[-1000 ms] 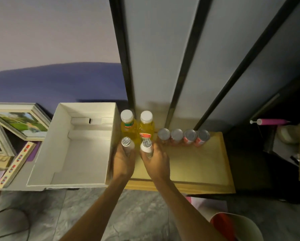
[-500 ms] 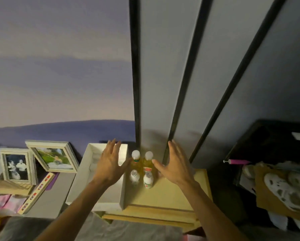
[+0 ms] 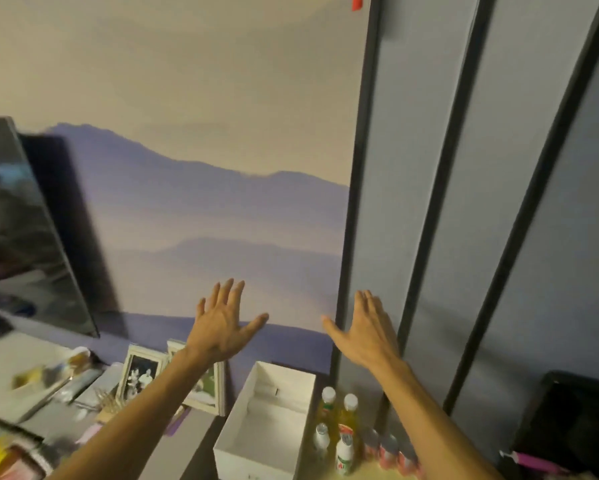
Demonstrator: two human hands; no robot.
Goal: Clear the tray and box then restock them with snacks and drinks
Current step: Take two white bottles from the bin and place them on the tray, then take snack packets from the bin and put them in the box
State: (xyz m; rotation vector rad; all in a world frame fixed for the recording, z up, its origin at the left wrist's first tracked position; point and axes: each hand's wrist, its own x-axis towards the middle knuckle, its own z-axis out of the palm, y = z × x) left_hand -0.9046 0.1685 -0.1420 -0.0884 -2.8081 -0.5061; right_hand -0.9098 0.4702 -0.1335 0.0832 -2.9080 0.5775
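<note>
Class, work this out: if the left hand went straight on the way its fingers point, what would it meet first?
Probably the mountain-mural wall: the left hand points up at it with nothing between, though depth is unclear.

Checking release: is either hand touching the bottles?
Apart. Head view: left hand and right hand are open before the wall, with a clear gap above the bottles.

Framed photos (image 3: 140,377) stand near a dark television (image 3: 24,237) screen.
</note>
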